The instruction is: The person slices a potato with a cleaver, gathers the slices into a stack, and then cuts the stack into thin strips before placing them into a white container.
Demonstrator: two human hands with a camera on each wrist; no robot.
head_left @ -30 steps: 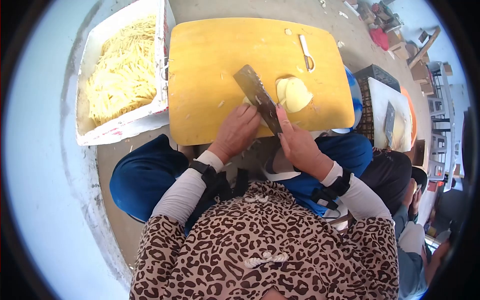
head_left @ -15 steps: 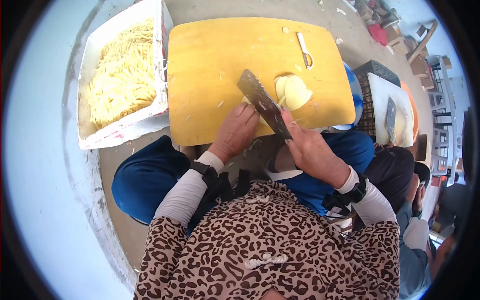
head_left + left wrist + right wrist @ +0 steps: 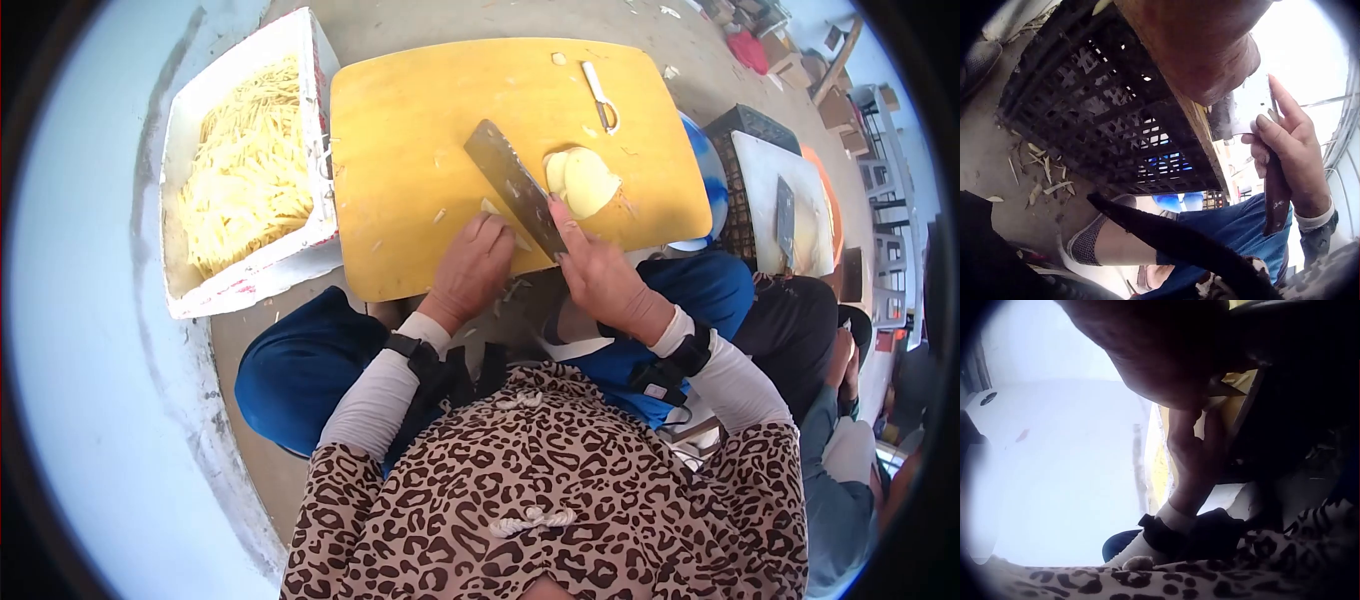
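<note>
A yellow cutting board [image 3: 420,140] lies in front of me. My right hand [image 3: 592,268] grips the handle of a dark cleaver [image 3: 512,185], forefinger along the blade, which lies diagonally on the board. In the left wrist view the same right hand [image 3: 1282,147] is wrapped round the cleaver handle [image 3: 1275,187]. My left hand [image 3: 478,262] holds down a pale potato piece [image 3: 493,210] against the blade's left side, fingertips bent over it; most of the piece is hidden. A pile of potato slices [image 3: 580,180] lies right of the blade.
A white foam box [image 3: 190,110] full of potato strips [image 3: 245,170] stands left of the board. A peeler [image 3: 600,95] lies at the board's far right. The board rests on a black crate [image 3: 1116,119]. To the right sits another person with a second board and cleaver [image 3: 785,220].
The cleaver rose and drew back towards me half a second ago, then came forward and down again beside the left fingers. The left hand stayed on the potato piece.
</note>
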